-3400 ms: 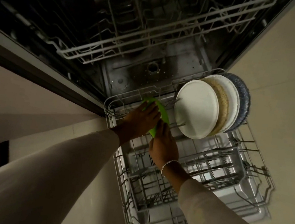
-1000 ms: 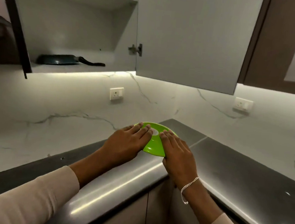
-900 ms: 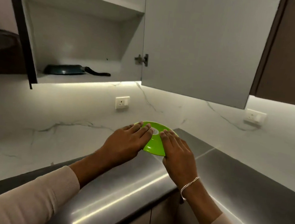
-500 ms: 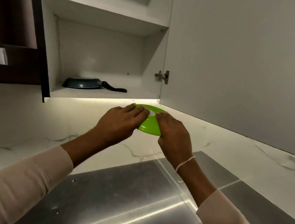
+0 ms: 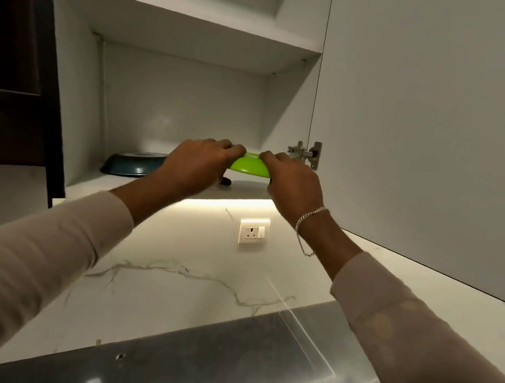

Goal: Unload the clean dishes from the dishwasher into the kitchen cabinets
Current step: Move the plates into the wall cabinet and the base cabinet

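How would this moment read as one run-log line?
step: shelving; green plate: gripped by left hand and right hand, at lower shelf; pan: on shelf, left

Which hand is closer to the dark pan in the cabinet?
Left. The left hand grips the green plate just right of the pan; the right hand holds the plate's far side, farther away.

Up it goes: I've lifted the green plate (image 5: 249,168) from just above the tabletop (image 5: 209,363) to the cabinet's bottom shelf (image 5: 241,191) level.

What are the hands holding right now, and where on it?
The green plate: left hand on its left rim, right hand on its right rim.
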